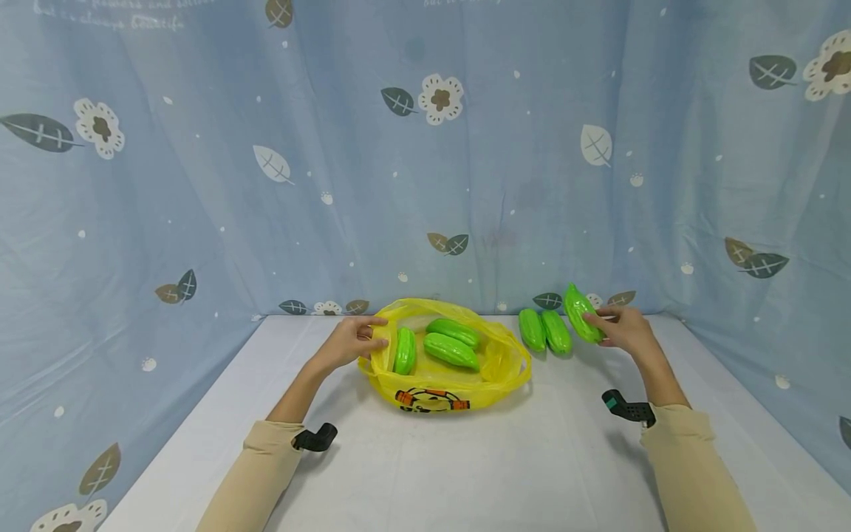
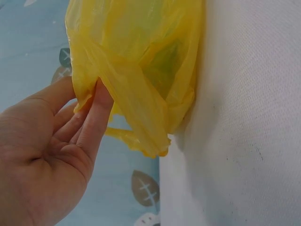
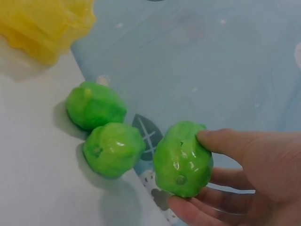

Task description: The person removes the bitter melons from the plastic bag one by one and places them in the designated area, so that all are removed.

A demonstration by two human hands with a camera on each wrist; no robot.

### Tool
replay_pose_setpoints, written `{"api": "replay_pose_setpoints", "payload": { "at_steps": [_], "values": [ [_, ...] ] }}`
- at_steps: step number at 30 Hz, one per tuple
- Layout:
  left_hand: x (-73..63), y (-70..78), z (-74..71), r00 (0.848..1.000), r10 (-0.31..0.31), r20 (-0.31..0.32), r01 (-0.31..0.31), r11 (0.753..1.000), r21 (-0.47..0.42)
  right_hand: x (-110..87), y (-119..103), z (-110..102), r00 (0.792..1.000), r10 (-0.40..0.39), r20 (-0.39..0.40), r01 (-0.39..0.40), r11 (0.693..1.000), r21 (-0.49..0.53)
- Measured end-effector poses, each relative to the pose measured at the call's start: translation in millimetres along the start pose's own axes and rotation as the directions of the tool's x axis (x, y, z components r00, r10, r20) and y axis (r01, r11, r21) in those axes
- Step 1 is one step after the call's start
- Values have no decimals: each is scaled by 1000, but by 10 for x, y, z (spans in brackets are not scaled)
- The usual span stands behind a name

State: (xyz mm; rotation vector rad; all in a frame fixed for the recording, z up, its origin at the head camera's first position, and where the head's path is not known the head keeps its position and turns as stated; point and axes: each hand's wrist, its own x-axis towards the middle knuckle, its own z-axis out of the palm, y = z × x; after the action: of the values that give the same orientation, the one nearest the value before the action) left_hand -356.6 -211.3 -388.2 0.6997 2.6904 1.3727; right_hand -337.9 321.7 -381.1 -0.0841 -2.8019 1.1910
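Note:
A yellow plastic bag (image 1: 432, 395) lies with its mouth open on the table. Its left rim is pinched between the thumb and fingers of my left hand (image 1: 349, 342); in the left wrist view the thin plastic (image 2: 136, 89) hangs from the fingertips. Inside the bag are three glossy green ridged gourds, one gourd (image 1: 404, 350) near the left side. My right hand (image 1: 625, 330) holds another green gourd (image 1: 580, 314) above the table, thumb on one side and fingers on the other. In the right wrist view this gourd (image 3: 182, 159) shows its blunt stem end.
Two more green gourds (image 1: 532, 329) lie side by side between the bag and my right hand. A white table (image 1: 465, 473) carries everything. Behind it hangs a blue curtain (image 1: 505, 170) with leaf and flower prints. A black device (image 1: 628, 408) sits on each wrist.

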Motion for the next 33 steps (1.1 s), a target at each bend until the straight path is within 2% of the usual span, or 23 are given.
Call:
{"api": "replay_pose_setpoints", "payload": {
  "at_steps": [4, 14, 25, 32, 33],
  "values": [
    [-13, 15, 1, 1000, 16, 3, -16, 1000, 12, -3, 20, 13, 1000, 29, 2, -29, 999, -16],
    [-22, 21, 14, 1000, 10, 0, -10, 1000, 9, 6, 84, 65, 999, 51, 5, -50, 998, -25],
    [4, -7, 25, 1000, 1, -2, -1, 1000, 10, 50, 162, 128, 993, 115, -7, -115, 992, -52],
    [-4, 3, 18, 1000, 16, 4, -16, 1000, -6, 44, 200, 148, 988, 153, 21, -152, 988, -37],
    [-26, 52, 12, 1000, 17, 8, -17, 1000, -10, 43, 199, 150, 987, 157, 27, -157, 987, -29]
  ]
}}
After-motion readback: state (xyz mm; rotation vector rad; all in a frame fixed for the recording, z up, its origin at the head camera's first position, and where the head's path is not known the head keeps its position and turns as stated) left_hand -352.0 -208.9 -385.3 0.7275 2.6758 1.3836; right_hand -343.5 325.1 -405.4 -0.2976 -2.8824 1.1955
